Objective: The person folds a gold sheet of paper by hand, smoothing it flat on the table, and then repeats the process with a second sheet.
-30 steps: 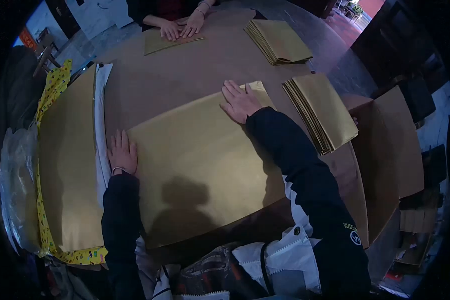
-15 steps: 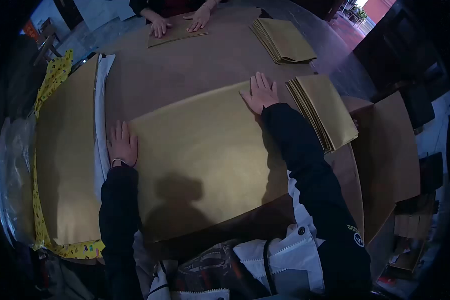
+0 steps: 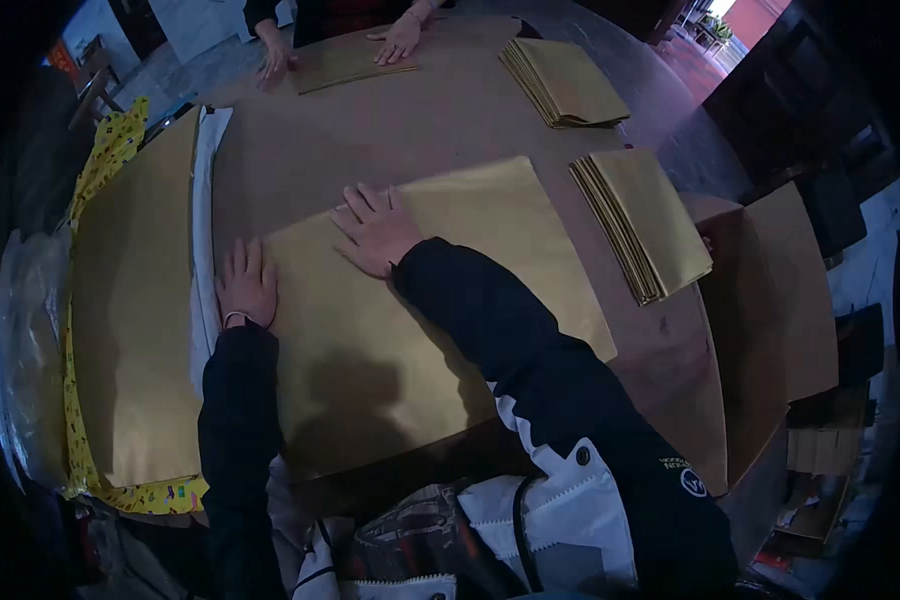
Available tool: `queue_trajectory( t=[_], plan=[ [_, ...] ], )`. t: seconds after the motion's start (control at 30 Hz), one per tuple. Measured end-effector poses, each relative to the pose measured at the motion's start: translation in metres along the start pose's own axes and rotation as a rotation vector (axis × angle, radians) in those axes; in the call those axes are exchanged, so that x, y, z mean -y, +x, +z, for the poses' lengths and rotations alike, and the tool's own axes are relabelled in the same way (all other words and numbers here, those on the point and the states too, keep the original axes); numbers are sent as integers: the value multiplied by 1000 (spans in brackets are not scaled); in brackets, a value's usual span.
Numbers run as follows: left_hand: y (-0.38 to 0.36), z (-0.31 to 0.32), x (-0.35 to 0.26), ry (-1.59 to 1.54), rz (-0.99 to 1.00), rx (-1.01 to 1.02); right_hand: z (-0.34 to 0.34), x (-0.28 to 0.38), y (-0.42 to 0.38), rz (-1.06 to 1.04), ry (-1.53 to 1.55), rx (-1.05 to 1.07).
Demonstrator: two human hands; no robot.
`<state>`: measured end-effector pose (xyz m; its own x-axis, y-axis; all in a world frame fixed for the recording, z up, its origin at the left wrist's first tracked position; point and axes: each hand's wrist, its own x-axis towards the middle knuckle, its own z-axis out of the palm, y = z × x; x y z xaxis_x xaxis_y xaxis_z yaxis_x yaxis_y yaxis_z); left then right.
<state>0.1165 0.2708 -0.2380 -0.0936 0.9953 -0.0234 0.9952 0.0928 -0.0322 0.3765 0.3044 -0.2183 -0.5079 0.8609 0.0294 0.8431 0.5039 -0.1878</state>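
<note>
A large sheet of gold paper lies flat on the brown-covered table in front of me. My left hand rests open at its left edge, fingers pointing away from me. Near the sheet's far edge, left of its middle, my right hand lies open with the fingers spread on the paper. Left of my left hand is a stack of flat gold sheets, with a strip of white paper along its right side. My right forearm crosses over the gold sheet and casts a shadow on it.
Two piles of folded gold paper, a nearer one and a farther one, sit on the right. Across the table, another person's hands are by a folded gold piece. An open cardboard box stands at right; yellow patterned wrapping lies left.
My right hand has moved left along the sheet's far edge, from its right end, uncovering the right corner. My left hand stays put. The other person's one hand has shifted off their folded piece.
</note>
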Motion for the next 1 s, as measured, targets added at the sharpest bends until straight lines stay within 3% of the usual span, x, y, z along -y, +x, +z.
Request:
queue_trajectory(
  t=[0.07,0.17,0.43,0.53,0.6,0.63,0.67,0.73,0.8,0.9,1.0],
  plan=[
    [-2,-1,0,6,-6,3,6,-6,-3,-27,9,-21],
    [2,15,13,-18,38,-91,-3,-39,-14,125,-8,-51],
    [-1,5,4,18,-8,-32,-24,-157,-69,522,-121,-87],
    [0,-22,-38,212,-1,59,-28,-161,-74,537,-116,-73],
    [2,-30,-84,113,111,124,-24,-164,-73,533,-118,-81],
    [2,-23,-109,-22,257,7,-22,-165,-71,498,-107,-72],
    [-2,-27,-138,-37,332,18,-24,-164,-72,517,-124,-55],
    [-5,-34,-190,-197,463,159,-28,-158,-70,527,-149,-33],
    [-7,-38,-218,-155,544,141,-30,-159,-72,534,-137,-19],
    [4,-32,-206,-116,532,105,-27,-160,-71,527,-142,-20],
    [10,-23,-144,-54,312,62,-26,-157,-72,505,-151,-61]
  ],
)
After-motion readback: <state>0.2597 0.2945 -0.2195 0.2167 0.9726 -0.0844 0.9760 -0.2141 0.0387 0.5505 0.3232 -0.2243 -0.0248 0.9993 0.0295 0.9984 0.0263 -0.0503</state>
